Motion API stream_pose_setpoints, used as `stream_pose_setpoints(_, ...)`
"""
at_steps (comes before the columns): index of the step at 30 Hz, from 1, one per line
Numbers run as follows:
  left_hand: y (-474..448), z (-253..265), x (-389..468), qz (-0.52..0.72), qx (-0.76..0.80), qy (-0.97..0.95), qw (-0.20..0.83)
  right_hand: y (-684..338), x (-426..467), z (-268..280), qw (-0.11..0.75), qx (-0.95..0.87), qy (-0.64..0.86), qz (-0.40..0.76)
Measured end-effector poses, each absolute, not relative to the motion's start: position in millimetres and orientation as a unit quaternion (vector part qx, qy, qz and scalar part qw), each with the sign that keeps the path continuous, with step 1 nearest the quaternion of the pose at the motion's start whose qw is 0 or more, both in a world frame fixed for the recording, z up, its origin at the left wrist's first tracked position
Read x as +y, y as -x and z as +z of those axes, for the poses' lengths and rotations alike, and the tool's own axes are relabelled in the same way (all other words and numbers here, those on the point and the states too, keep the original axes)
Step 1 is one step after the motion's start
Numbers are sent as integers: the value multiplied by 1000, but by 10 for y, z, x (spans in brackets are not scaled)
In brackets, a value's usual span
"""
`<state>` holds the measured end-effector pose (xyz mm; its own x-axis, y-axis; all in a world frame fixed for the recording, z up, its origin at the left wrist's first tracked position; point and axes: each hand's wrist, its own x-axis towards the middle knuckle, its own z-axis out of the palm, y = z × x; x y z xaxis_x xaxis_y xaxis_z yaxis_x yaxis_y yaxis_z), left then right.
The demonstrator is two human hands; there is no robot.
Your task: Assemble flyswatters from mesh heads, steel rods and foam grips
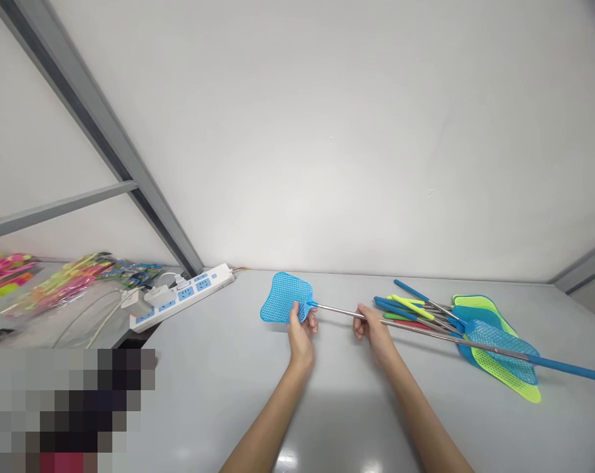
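Observation:
A blue fly swatter with a mesh head and a long, drawn-out metal rod lies across both my hands. My left hand grips the lower right of its head, near the neck, with the thumb on the mesh. My right hand is closed around the metal rod a short way to the right. The rod runs on over a pile of fly swatters with blue and yellow-green heads and ends in a blue handle. Blue, yellow, green and red handles of the pile point left, close to my right hand.
A white power strip with plugs and cables lies at the left of the grey table. Colourful bagged items lie further left beyond a metal frame post. A blurred-out patch covers the lower left. A white wall stands behind.

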<state>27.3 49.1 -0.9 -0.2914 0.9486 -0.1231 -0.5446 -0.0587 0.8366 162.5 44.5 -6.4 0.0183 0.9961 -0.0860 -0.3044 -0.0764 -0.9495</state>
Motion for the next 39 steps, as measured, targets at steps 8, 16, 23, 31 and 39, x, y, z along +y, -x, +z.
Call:
stream_pose_setpoints(8, -192, 60, 552, 695, 412, -274, 521, -1595, 432, -37, 558, -376, 394, 626)
stream_pose_setpoints(16, -266, -7, 525, 692, 431, -267, 514, -1582, 441, -35, 550, -378, 406, 624)
stream_pose_setpoints(23, -300, -43, 495, 670, 429, -268, 543, -1649, 397, 50, 524, -413, 398, 629)
stream_pose_setpoints(31, -357, -125, 454, 658, 421, -247, 574, -1652, 381, 88, 529, -411, 406, 622)
stream_pose_setpoints(39, -414, -127, 401, 674, 429, -252, 546, -1696, 384, 31, 528, -403, 395, 634)
